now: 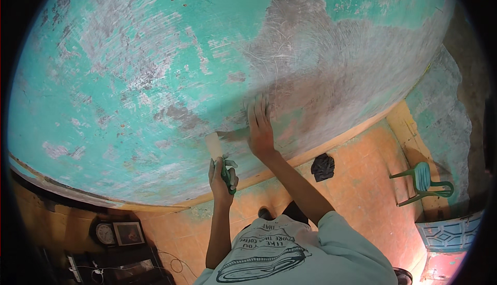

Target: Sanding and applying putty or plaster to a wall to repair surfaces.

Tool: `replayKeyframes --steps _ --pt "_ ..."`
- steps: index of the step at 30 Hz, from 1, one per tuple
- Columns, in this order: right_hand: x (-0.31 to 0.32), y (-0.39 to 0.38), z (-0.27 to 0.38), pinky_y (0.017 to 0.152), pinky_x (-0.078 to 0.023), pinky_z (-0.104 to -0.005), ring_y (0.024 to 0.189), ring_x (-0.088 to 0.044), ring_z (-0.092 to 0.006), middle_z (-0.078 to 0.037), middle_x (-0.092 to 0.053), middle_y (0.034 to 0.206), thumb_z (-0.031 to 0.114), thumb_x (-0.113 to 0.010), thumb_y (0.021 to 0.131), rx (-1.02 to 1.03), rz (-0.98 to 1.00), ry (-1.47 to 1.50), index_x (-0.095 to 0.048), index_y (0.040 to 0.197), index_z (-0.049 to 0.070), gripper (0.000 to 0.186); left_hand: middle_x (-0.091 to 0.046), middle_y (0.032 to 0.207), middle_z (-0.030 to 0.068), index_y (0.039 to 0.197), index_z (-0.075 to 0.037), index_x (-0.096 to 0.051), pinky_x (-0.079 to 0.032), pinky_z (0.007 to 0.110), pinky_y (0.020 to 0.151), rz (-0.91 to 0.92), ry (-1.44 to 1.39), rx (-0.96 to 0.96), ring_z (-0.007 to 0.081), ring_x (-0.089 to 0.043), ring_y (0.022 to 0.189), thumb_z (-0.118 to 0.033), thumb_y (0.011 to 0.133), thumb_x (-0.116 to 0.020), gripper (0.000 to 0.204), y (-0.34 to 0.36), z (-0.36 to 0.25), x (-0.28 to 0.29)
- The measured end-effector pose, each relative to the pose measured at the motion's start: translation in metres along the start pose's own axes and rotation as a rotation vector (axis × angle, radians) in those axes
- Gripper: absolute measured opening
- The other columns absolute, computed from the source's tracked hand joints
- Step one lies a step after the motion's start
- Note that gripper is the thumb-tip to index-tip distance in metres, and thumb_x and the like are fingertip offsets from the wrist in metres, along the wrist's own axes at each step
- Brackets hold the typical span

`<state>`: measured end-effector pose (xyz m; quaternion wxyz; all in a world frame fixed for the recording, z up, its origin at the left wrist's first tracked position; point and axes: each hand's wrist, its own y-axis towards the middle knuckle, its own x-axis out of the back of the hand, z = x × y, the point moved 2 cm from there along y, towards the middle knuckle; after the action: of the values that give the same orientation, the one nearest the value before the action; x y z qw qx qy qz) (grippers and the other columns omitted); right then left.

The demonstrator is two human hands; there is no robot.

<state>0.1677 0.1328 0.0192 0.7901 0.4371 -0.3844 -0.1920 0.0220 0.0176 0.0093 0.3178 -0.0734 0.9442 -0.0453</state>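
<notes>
A wall with worn turquoise paint fills the upper part of the head view, its grey plaster bare in large patches. My left hand is closed around the dark green handle of a paint scraper. The scraper's wide, pale blade points up at the low part of the wall; whether its edge touches cannot be made out. To the right and slightly higher, my right hand lies with stretched fingers against the wall, holding nothing. Its fingertips rest near the border between turquoise paint and bare plaster.
A crumpled black plastic bag lies on the orange tiled floor beside the wall. At the right stand a green plastic chair and a blue patterned panel. Lower left, a clock and a framed picture sit above dark furniture with cables.
</notes>
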Motion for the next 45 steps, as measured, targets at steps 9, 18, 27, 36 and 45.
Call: replayKeyframes --steps 9,18,27,36,45 --pt "0.012 0.024 0.004 0.116 -0.029 -0.0551 0.142 -0.031 -0.0497 -0.032 -0.033 0.151 -0.012 -0.045 0.082 0.072 -0.126 0.153 -0.039 0.142 -0.012 0.06 -0.062 0.084 0.008 0.115 -0.004 -0.052 -0.028 0.023 0.034 0.003 -0.005 -0.016 0.0076 -0.036 0.041 -0.025 0.106 -0.046 0.024 0.0 -0.001 0.002" --pt "0.032 0.072 0.027 0.117 -0.029 -0.055 0.143 -0.029 -0.0507 -0.033 -0.031 0.152 -0.012 -0.043 0.081 0.06 -0.137 0.197 -0.041 0.141 -0.011 0.06 -0.063 0.083 0.0079 0.113 -0.004 -0.052 -0.028 0.023 0.034 -0.035 0.012 -0.016 0.0075 -0.037 0.041 -0.026 0.106 -0.048 0.023 -0.002 -0.002 0.005" --pt "0.003 0.007 0.007 0.116 -0.028 -0.0559 0.142 -0.028 -0.0526 -0.033 -0.032 0.152 -0.016 -0.045 0.076 -0.009 -0.093 0.154 -0.039 0.142 -0.011 0.066 -0.063 0.083 0.0082 0.112 -0.005 -0.052 -0.027 0.023 0.035 -0.027 0.001 0.012 0.0079 -0.037 0.041 -0.025 0.105 -0.049 0.021 -0.001 -0.002 0.004" --pt "0.008 0.006 0.001 0.117 -0.029 -0.0544 0.144 -0.027 -0.0497 -0.031 -0.031 0.153 -0.015 -0.046 0.075 0.039 -0.109 0.183 -0.039 0.142 -0.01 0.068 -0.063 0.084 0.0083 0.112 -0.006 -0.051 -0.028 0.023 0.035 0.005 -0.014 0.006 0.0078 -0.037 0.041 -0.025 0.106 -0.046 0.021 0.0 -0.002 0.002" --pt "0.047 0.092 0.019 0.118 -0.026 -0.0555 0.143 -0.028 -0.0507 -0.031 -0.031 0.153 -0.012 -0.045 0.08 0.1 -0.132 0.143 -0.041 0.14 -0.012 0.06 -0.063 0.082 0.0079 0.108 -0.006 -0.052 -0.028 0.023 0.035 -0.006 -0.029 -0.016 0.0078 -0.038 0.042 -0.025 0.105 -0.049 0.019 0.0 -0.002 0.005"
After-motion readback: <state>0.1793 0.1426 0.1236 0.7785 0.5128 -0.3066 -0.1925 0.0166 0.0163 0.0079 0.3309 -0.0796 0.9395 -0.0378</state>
